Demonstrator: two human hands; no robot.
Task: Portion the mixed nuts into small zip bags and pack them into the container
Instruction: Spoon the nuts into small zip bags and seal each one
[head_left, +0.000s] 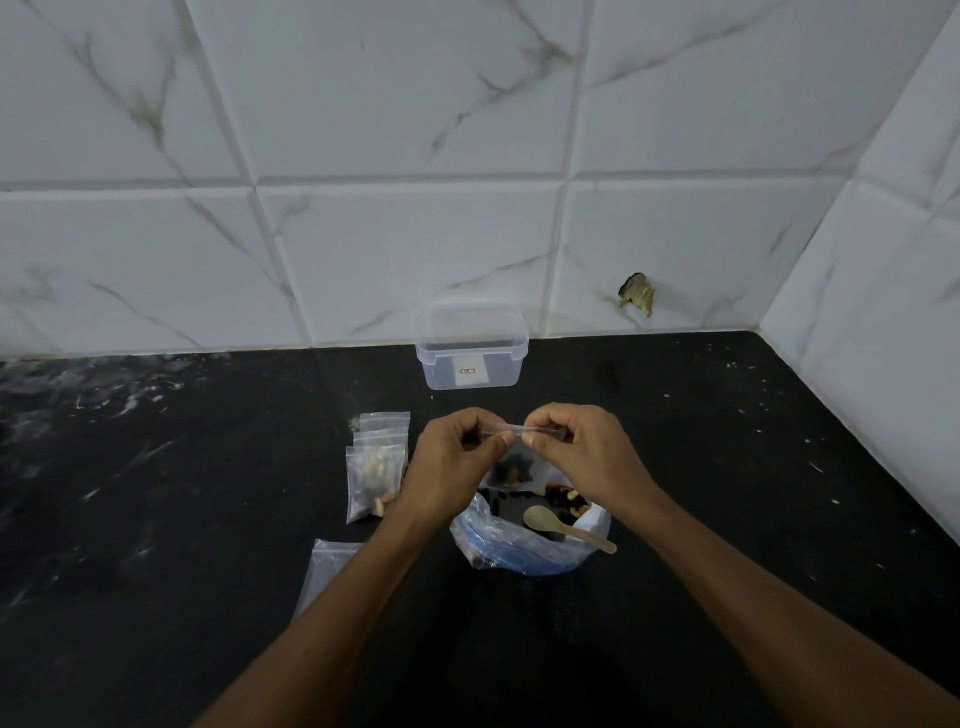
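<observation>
A small clear zip bag (514, 465) with a few nuts in it hangs between my hands above the big bag of mixed nuts (530, 540). My left hand (457, 462) pinches the left end of its zip strip, and my right hand (582, 452) pinches the right end. A wooden spoon (563, 527) lies in the big bag on the nuts. Several filled small bags (376, 470) lie in a pile left of my hands. The clear plastic container (470, 345) stands open at the back by the wall.
Empty zip bags (330, 569) lie on the black counter (156, 493) under my left forearm. White marble tiles (363, 156) form the wall behind and to the right. A broken hole (636, 293) shows in one tile. Crumbs dot the counter on the right.
</observation>
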